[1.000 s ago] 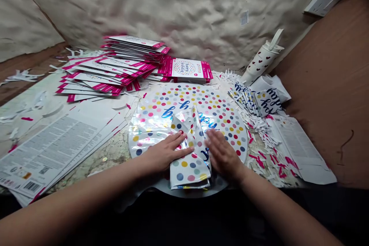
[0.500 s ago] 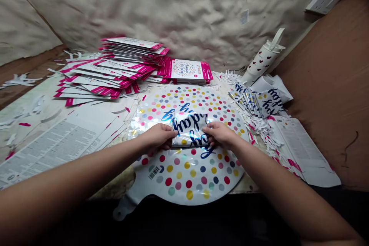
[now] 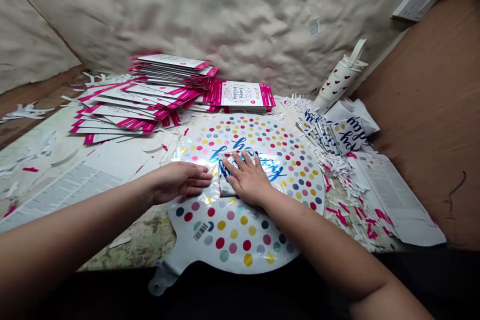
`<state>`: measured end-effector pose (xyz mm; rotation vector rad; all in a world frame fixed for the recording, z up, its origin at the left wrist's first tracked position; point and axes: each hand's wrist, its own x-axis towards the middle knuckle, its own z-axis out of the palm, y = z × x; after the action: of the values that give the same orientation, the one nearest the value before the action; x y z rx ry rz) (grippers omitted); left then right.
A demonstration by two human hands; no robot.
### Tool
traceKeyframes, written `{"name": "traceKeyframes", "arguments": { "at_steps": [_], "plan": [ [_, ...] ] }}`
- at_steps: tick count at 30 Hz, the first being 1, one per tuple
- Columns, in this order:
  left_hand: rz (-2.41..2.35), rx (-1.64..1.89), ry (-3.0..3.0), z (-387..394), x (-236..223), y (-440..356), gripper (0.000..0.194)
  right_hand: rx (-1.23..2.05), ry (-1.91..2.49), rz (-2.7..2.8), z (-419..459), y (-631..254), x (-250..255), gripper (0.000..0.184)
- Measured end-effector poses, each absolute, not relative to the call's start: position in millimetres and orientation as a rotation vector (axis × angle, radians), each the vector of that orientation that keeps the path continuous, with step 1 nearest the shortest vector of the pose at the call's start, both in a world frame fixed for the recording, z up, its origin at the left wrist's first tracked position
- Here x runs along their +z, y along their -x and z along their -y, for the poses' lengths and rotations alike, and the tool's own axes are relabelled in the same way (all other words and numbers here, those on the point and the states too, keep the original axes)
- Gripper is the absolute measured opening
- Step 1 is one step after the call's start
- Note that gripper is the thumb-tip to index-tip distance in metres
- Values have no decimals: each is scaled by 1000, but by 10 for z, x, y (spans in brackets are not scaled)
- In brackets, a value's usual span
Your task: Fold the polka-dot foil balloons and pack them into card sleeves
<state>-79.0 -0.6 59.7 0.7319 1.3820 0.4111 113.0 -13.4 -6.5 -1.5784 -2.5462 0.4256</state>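
Note:
A flat, round foil balloon [image 3: 240, 240] with coloured dots and blue lettering lies on the table, its neck tail pointing to the near left. On its middle rests a small folded foil balloon [image 3: 227, 187], partly hidden under my right hand [image 3: 249, 177]. That hand is pressed flat on the folded balloon, fingers spread. My left hand [image 3: 185, 180] lies just left of it over the round balloon's edge, fingers stretched out and holding nothing.
Pink-and-white packets [image 3: 142, 100] are piled at the back left, beside a neater stack [image 3: 243, 95]. Folded foil balloons [image 3: 337, 135] and a heart-patterned tumbler [image 3: 339, 80] stand at right. Paper shreds [image 3: 352, 190] and printed card sheets [image 3: 393, 195] lie around.
My left hand has let go of the folded balloon and moved left. My right hand went from gripping its edge to lying flat on top. Some sheets at left are gone from view.

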Motion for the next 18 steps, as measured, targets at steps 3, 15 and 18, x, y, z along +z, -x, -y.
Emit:
{"name": "traceKeyframes", "arguments": {
  "at_steps": [3,15,18],
  "plan": [
    [-1356,260,-784,-60,554,712,33,437,1538,2533,131,-1161,-9,50],
    [-885,371,-1070,83,754,250,65,420,1402,2047,468,-1972,289,47],
    [-806,287,-1476,345,652,237,56,18,1715,1613,378,-2568,568,53]
  ]
}}
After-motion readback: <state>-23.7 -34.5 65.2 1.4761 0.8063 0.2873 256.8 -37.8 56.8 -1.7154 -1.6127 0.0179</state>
